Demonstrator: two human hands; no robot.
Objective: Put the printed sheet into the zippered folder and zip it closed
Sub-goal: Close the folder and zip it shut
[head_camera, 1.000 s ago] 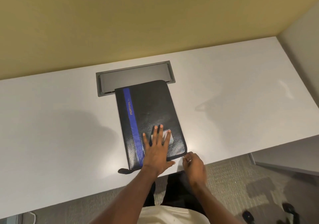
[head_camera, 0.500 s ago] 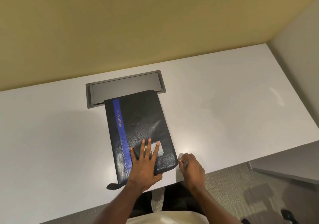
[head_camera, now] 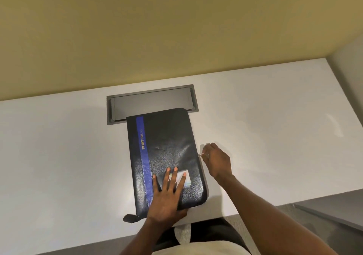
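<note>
Right hand (head_camera: 217,161) pinches zipper pull (head_camera: 200,154) midway up portfolio (head_camera: 167,156) right edge; track runs far. Left hand (head_camera: 167,195) flat, splayed on cover.

A smooth white rectangular desk top (head_camera: 265,129) spans the view, its far edge meeting a matte mustard-yellow wall (head_camera: 157,28). Set flush into the desk near that wall is 1 grey metal rectangular cable hatch (head_camera: 151,102) with a darker frame. Grey speckled carpet (head_camera: 294,221) shows below the desk's near edge, and a pale grey side panel (head_camera: 351,58) rises at the right.
</note>
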